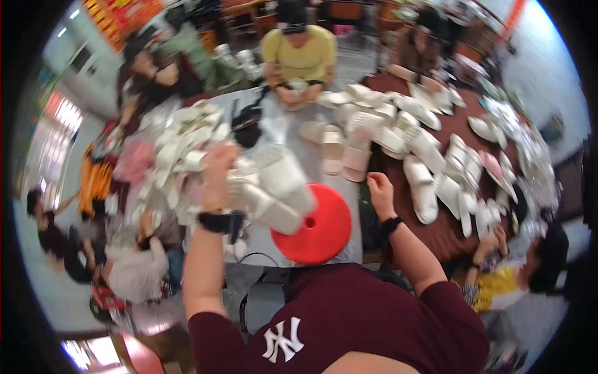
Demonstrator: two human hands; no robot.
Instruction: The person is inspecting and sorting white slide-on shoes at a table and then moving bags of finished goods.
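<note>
Behind white slippers [281,177], red stool [330,221]

I see a round red stool [330,232] with a hole at its centre. Clear plastic [542,165] heaps along the right edge of the brown-covered bench [436,243]; pink plastic [134,161] bunches at left. I also make out orange cloth [96,181] and a red-and-gold banner [128,19].

White interlocked-letter emblem [282,340] on maroon shirt [380,311]. Yellow characters [107,26] on red banner [129,17], too blurred to read.
</note>
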